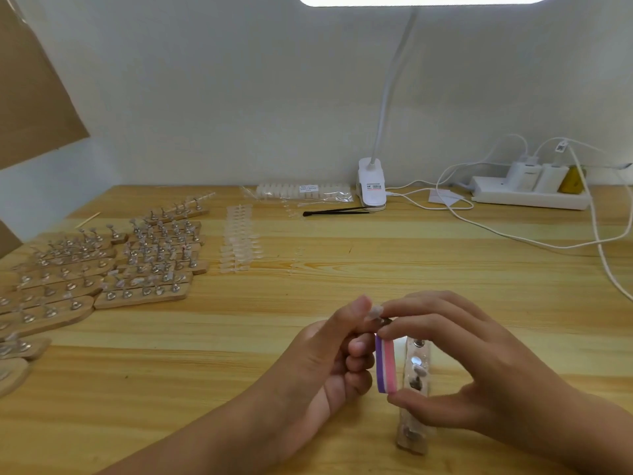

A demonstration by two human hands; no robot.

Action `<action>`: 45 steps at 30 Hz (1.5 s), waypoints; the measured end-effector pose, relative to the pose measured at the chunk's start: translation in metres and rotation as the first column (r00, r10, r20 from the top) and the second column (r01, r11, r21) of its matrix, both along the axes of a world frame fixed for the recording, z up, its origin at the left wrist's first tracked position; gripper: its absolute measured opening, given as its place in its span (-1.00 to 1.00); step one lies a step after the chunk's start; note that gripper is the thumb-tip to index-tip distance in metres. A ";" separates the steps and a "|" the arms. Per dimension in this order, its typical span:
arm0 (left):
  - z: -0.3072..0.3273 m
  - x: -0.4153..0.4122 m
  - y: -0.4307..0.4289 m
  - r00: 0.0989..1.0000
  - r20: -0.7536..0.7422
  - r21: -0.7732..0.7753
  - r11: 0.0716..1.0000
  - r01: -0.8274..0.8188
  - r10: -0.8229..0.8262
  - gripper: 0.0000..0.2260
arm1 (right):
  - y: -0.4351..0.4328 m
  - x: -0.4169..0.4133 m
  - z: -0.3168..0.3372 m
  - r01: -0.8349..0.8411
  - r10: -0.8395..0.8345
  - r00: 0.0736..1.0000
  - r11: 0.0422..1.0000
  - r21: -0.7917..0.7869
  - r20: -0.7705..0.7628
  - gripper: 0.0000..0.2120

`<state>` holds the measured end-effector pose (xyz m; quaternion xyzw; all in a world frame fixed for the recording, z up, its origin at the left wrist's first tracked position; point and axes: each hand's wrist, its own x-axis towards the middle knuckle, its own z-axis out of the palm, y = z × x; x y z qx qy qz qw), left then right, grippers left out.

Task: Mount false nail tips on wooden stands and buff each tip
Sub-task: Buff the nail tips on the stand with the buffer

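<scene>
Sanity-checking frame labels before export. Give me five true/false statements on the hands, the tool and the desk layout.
1. The right hand grips the buffer block between thumb and fingers. True.
2. The left hand is open and empty. False: its fingers are curled and it holds up a nail tip.
3. The wooden stands in rows lie to the right of the hands. False: they lie far to the left.
4. Black tweezers lie beside the lamp clamp. True.
5. The power strip has nothing plugged in. False: white chargers with cables are plugged in.
</scene>
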<state>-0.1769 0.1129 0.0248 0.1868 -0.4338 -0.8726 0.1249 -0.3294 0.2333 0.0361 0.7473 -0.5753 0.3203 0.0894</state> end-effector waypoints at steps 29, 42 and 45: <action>0.011 0.007 -0.009 0.987 -0.010 -0.366 0.919 0.147 -0.162 -0.90 | 0.006 -0.006 0.011 -0.235 0.097 0.672 0.968 0.088 0.734 -0.61; 0.007 0.006 0.000 0.935 -0.003 -0.381 0.865 0.327 -0.355 -0.94 | 0.004 -0.008 0.005 -0.299 0.046 0.703 0.925 0.236 0.710 -0.58; 0.006 0.006 -0.001 0.931 -0.008 -0.365 0.868 0.338 -0.365 -0.95 | 0.003 -0.008 0.006 -0.295 0.044 0.696 0.927 0.230 0.717 -0.58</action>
